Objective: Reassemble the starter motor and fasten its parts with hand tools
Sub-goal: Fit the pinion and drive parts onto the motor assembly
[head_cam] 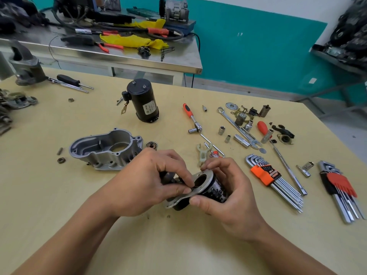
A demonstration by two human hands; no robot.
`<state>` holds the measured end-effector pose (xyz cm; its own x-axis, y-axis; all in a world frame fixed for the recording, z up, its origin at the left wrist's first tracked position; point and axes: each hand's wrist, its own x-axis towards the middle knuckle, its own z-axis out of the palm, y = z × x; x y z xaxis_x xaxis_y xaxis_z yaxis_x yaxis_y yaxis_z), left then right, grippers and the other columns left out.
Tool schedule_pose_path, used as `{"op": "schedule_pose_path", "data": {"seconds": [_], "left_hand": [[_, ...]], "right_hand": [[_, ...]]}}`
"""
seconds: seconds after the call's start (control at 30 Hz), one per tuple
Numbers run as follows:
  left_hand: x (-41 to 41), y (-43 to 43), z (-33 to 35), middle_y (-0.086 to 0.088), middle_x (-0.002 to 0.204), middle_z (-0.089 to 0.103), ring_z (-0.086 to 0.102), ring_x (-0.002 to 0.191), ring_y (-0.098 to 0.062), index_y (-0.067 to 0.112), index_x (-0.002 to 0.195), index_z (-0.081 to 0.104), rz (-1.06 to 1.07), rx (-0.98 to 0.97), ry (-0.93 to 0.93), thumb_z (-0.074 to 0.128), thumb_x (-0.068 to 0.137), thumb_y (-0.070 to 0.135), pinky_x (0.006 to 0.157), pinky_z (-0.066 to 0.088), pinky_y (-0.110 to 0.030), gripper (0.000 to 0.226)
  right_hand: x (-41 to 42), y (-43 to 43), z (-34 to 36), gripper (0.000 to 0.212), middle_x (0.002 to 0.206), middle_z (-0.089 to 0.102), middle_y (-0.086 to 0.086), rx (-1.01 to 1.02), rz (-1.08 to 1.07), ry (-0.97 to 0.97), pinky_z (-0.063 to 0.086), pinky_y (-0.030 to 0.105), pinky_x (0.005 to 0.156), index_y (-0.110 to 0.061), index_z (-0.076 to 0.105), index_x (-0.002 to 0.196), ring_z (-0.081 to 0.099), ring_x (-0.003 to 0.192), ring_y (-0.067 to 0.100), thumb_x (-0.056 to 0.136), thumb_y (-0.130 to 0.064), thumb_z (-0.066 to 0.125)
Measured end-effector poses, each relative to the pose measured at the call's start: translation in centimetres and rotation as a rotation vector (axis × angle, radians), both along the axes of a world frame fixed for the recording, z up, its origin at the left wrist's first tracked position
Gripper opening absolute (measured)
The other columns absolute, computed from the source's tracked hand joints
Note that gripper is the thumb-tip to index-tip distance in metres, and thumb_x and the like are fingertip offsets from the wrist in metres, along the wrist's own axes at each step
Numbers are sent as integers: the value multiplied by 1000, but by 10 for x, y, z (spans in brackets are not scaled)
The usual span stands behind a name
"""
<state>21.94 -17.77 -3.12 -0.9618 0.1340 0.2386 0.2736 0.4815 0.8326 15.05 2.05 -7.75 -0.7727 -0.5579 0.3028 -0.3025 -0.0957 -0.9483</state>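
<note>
Nearest you, just above the surface (pixel 59 195), your right hand (pixel 228 197) wraps the black cylinder (pixel 216 192) round its body, thumb lying along the lower edge of the metal plate (pixel 204 176) on its end; that grip is closed firmly on it. It looks dense, stiff and smooth-sided, so I'd take it by the body, not by the thin plate. Your left hand (pixel 147 181) meets the plate's round opening, its grip narrowed to a thumb-and-forefinger pinch on a small dark part (pixel 195 187); what it is I cannot tell. Beyond, the grey housing (pixel 105 149) lies hollow side up; farther still, the black motor body (pixel 144 101) stands upright; the ratchet (pixel 191 118) and hex keys (pixel 266 175) lie to the right, untouched.
</note>
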Motion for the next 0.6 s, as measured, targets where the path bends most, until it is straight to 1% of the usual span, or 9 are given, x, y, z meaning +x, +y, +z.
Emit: {"op": "schedule_pose_path", "data": {"seconds": [0.07, 0.13, 0.2, 0.27, 0.33, 0.4, 0.5, 0.57, 0.6], "left_hand": [[-1, 0, -1, 4, 83, 70, 67, 86, -21, 23, 83, 80, -8, -1, 7, 83, 77, 8, 70, 53, -42, 17], [-3, 0, -2, 7, 81, 71, 65, 89, -20, 23, 85, 79, -23, -23, 23, 82, 79, 8, 69, 53, -41, 16], [-4, 0, -3, 9, 81, 72, 63, 87, -19, 24, 87, 79, -19, -35, 29, 81, 80, 10, 67, 52, -38, 16], [-5, 0, -4, 10, 83, 72, 61, 85, -20, 24, 91, 80, -13, -45, 35, 80, 82, 11, 66, 50, -36, 16], [-5, 1, -5, 10, 84, 71, 59, 83, -19, 23, 95, 80, -16, -60, 49, 79, 83, 10, 67, 49, -37, 18], [-5, 2, -5, 10, 84, 70, 56, 79, -13, 22, 101, 79, -22, -73, 64, 78, 84, 10, 67, 48, -35, 21], [-5, 3, -6, 12, 86, 68, 53, 77, -8, 25, 109, 77, -18, -96, 72, 76, 86, 13, 66, 46, -25, 26], [-6, 3, -8, 13, 89, 67, 55, 82, -13, 29, 111, 76, -3, -123, 56, 73, 88, 14, 68, 43, -20, 27], [-6, 3, -8, 13, 91, 67, 56, 85, -16, 30, 112, 76, 3, -135, 49, 72, 89, 14, 70, 44, -22, 28]], "right_hand": [[0, 1, 1, 61, 90, 66, 1, 7, 11, -49, 54, 27, 64, -25, 56, 104, 63, 74, 14, 58, -39, 94], [0, 0, 3, 65, 82, 68, 3, 8, 24, -161, 51, 26, 54, -21, 53, 103, 62, 65, 16, 55, -32, 96], [-2, 1, 5, 68, 78, 69, 2, 8, 39, -274, 50, 28, 49, -15, 48, 102, 61, 59, 17, 53, -24, 94], [-5, 3, 7, 71, 80, 69, 0, 42, 64, -334, 53, 35, 50, -7, 46, 101, 62, 60, 22, 50, -22, 93], [-10, 6, 11, 71, 85, 66, 2, 83, 105, -380, 54, 44, 56, -4, 47, 101, 62, 64, 26, 48, -18, 93], [-13, 10, 14, 68, 90, 64, 4, 95, 155, -426, 59, 45, 60, -4, 50, 101, 65, 70, 26, 49, -11, 93], [-17, 14, 16, 61, 91, 67, -1, 114, 149, -411, 59, 46, 62, -9, 57, 99, 68, 73, 27, 49, -10, 92], [-18, 14, 16, 51, 88, 69, -4, 116, 100, -387, 57, 48, 62, -18, 67, 92, 67, 72, 26, 48, -14, 92], [-17, 13, 17, 48, 88, 69, -3, 97, 85, -391, 58, 45, 60, -20, 69, 90, 68, 72, 25, 48, -14, 92]]}}
